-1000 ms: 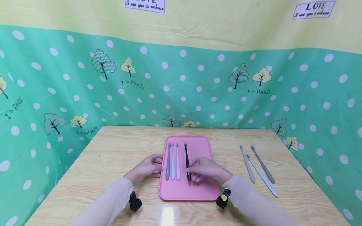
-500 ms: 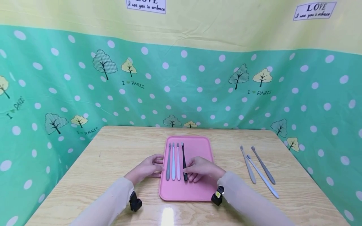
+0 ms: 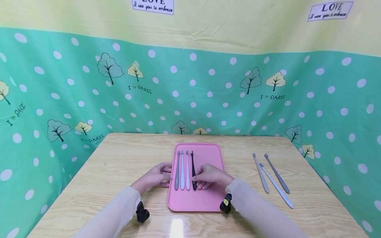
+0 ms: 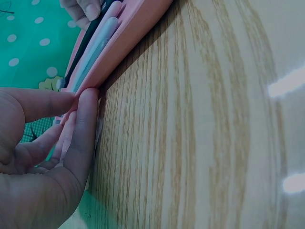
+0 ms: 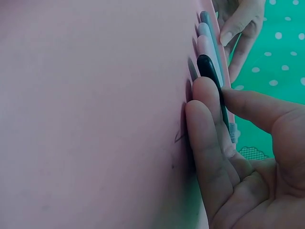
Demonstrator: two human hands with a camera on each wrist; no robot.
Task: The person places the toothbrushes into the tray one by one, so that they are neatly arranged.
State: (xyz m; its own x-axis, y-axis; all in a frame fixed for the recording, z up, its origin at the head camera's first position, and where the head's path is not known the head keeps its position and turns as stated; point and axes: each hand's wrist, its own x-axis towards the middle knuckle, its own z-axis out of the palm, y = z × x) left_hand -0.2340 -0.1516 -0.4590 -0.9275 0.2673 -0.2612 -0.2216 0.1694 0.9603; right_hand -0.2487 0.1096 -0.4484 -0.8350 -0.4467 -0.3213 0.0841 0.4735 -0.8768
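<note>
A pink tray point(image 3: 205, 202) lies on the table with several toothbrushes in it, heads toward the far end. From the left, a grey toothbrush point(image 3: 177, 178), a light blue toothbrush point(image 3: 182, 178) and a pink toothbrush point(image 3: 188, 178) stand in a row. Just right of them is a black toothbrush point(image 3: 192, 163), its handle pinched between thumb and fingers of my right hand point(image 3: 212, 175). In the right wrist view the black handle point(image 5: 206, 66) sits close beside the pink one. My left hand point(image 3: 154, 177) pinches the tray's left rim, thumb and finger meeting there in the left wrist view.
Right of the tray, a grey toothbrush point(image 3: 261, 175), a light blue toothbrush point(image 3: 276, 185) and a darker grey toothbrush point(image 3: 276, 173) lie slanted on the wooden table point(image 3: 128, 148). A green and yellow patterned curtain point(image 3: 202, 82) hangs behind and at both sides.
My right hand has shifted the black toothbrush left, closer to the pink one and more in line with the row. The left hand has stayed at the tray's rim.
</note>
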